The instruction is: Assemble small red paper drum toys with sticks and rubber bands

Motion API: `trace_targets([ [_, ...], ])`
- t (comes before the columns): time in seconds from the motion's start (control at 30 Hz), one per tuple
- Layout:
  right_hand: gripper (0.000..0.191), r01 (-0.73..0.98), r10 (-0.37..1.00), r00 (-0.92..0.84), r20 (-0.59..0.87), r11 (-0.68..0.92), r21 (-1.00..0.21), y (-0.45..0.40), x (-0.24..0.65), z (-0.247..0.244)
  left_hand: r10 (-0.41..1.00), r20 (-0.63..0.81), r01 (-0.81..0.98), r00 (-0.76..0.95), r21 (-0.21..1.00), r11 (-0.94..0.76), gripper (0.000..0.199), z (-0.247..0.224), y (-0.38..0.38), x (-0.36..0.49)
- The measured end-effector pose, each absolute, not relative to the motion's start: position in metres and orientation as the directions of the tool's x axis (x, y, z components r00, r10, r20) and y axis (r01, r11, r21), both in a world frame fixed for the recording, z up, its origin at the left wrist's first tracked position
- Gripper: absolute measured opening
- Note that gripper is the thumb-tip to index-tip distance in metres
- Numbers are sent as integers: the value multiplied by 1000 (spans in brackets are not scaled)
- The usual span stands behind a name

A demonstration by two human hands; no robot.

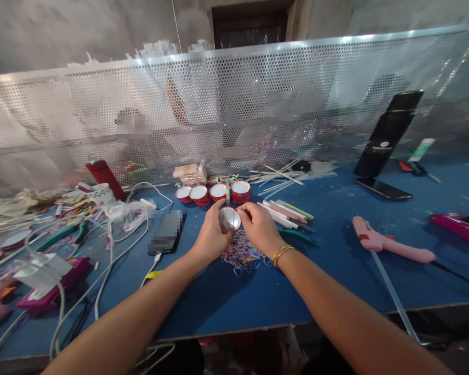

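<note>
L hand (213,234) grips cup (231,220); R hand (261,225) pinched beside it, hold unclear; tbl edge (238,329) well apart

Along the back of the blue table (203,307) there was a long grey screen of perforated metal (324,83). On the right side, near this screen, there was a tall black bottle (386,138), and a flat black phone (383,188) was lying just beside its base. On the left side, a red cylindrical bottle (108,181) was placed beside a white patterned cup (102,194), near many loose white cables (110,260).
</note>
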State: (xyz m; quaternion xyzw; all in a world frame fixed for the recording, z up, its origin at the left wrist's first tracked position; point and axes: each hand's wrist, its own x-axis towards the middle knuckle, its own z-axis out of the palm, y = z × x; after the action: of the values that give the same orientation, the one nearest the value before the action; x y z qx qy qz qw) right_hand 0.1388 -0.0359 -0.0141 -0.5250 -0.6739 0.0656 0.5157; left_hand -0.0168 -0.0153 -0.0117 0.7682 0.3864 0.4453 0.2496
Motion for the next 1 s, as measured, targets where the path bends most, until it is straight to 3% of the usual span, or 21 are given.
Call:
trace_targets([
  [0.3,16,664,757,99,646,434,-610,-34,142,-15,779,515,386,358,678,-625,89,-13,-21,-15],
  [0.57,18,655,759,98,644,438,-616,-33,145,-14,823,459,297,335,778,-554,84,-11,-17,-17],
  [0.83,18,632,769,88,633,448,-632,-37,142,-9,926,306,67,222,942,-328,40,-4,-17,-15],
  [1.0,17,604,773,51,633,481,-635,-41,140,-8,957,181,-26,226,983,-179,32,-3,-17,-14],
])
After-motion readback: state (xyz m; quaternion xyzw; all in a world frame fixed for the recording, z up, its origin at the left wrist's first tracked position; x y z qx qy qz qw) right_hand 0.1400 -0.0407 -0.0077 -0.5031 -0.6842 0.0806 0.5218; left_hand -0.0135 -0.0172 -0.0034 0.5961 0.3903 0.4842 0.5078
